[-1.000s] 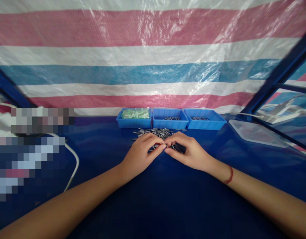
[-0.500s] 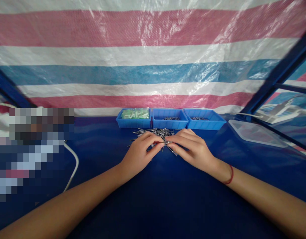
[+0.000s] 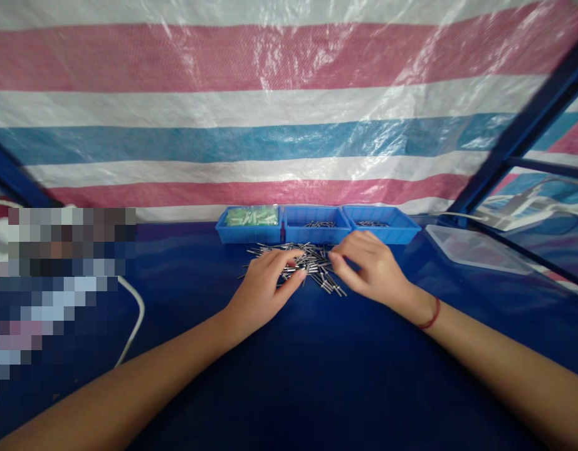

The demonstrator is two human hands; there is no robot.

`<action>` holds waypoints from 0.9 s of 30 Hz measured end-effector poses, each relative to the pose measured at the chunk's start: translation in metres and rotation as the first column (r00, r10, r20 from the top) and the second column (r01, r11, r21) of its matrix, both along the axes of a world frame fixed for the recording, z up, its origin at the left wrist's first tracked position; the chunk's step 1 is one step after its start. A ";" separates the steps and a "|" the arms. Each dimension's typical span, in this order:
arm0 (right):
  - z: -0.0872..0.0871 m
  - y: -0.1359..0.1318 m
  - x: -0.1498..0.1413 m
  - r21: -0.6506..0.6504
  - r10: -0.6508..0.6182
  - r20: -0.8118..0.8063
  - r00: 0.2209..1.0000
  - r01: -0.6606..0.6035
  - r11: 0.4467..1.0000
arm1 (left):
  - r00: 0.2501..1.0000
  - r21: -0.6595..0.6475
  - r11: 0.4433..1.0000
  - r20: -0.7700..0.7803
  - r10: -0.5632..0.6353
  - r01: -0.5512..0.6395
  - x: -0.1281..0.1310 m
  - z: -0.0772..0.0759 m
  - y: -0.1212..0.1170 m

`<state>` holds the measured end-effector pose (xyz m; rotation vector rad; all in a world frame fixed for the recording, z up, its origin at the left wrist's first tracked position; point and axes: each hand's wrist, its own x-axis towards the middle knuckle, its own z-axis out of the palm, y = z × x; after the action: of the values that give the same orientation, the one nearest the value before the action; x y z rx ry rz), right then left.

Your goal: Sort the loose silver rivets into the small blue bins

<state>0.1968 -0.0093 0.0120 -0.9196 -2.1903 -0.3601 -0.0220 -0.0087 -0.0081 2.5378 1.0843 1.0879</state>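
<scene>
A loose pile of slim metal blind rivets [image 3: 324, 275] lies on the blue table, partly covered by my hands. At the left side of the pile is my left hand [image 3: 265, 282], its thumb and index finger apart above the rivets, with nothing plainly held. My right hand [image 3: 371, 266] is over the pile's right edge, fingers curled and thumb drawn close to the index finger. Whatever is between those fingertips is hidden. Behind the pile, the middle blue bin [image 3: 317, 235] and right blue bin [image 3: 387, 235] each contain some thin metal pieces.
A left blue bin [image 3: 249, 236] holds a clear bag of pale green pieces [image 3: 251, 217]. To the right lies a translucent plastic lid [image 3: 477, 250], near a white power strip [image 3: 514, 213]. A white cable [image 3: 139, 307] curves along the left. Striped sheeting [image 3: 270, 144] hangs behind.
My hands were together over the pile with a rivet between their fingertips. They have parted: my right hand has moved right and up, while my left fingers have spread. The view has shifted slightly.
</scene>
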 end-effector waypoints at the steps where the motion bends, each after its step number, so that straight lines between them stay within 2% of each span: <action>1: 0.000 0.005 0.007 -0.003 -0.075 -0.067 0.995 0.075 0.997 | 1.000 -0.003 1.000 -0.015 0.023 -0.024 0.000 -0.001 0.000; 3: 0.001 0.016 0.023 -0.030 -0.264 -0.198 0.944 0.264 0.964 | 0.997 -0.015 0.999 -0.068 0.046 -0.047 0.000 -0.002 0.000; 6: 0.002 0.031 0.047 -0.094 -0.531 -0.253 0.809 0.526 0.845 | 0.984 -0.023 0.998 -0.170 0.048 -0.052 0.000 -0.001 -0.003; 8: 0.001 0.038 0.058 -0.151 -0.618 -0.240 0.748 0.600 0.785 | 0.968 0.013 0.998 -0.243 0.062 -0.061 -0.001 0.001 -0.005; 10: 0.000 0.041 0.061 -0.182 -0.635 -0.262 0.727 0.609 0.772 | 0.945 0.076 0.994 -0.312 0.095 -0.074 -0.002 0.002 -0.007; 12: -0.002 0.039 0.057 -0.184 -0.600 -0.297 0.743 0.572 0.799 | 0.925 0.124 0.989 -0.359 0.121 -0.081 -0.004 0.003 -0.008; 15: -0.005 0.031 0.040 -0.190 -0.491 -0.293 0.820 0.454 0.871 | 0.914 0.141 0.988 -0.391 0.107 -0.055 -0.004 0.004 -0.008; 18: -0.008 0.020 0.020 -0.213 -0.325 -0.227 0.918 0.279 0.936 | 0.910 0.148 0.989 -0.407 0.074 -0.014 -0.003 0.005 -0.008; 20: -0.010 0.012 0.008 -0.220 -0.167 -0.127 0.978 0.137 0.966 | 0.910 0.145 0.989 -0.409 0.064 -0.005 -0.002 0.004 -0.009; 22: -0.011 0.005 -0.002 -0.223 0.004 -0.007 1.000 -0.006 0.975 | 0.915 0.144 0.990 -0.398 0.064 -0.007 -0.001 0.003 -0.008; 24: -0.011 -0.001 -0.010 -0.232 0.132 0.077 0.988 -0.111 0.966 | 0.923 0.157 0.988 -0.379 0.067 -0.008 -0.001 0.001 -0.008; 27: -0.011 -0.008 -0.018 -0.257 0.210 0.085 0.974 -0.182 0.949 | 0.935 0.175 0.985 -0.350 0.053 0.010 0.000 0.000 -0.007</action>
<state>0.1793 -0.0168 0.0010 -0.8178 -2.4444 -0.0419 -0.0224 -0.0153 -0.0083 2.9505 1.1424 0.7754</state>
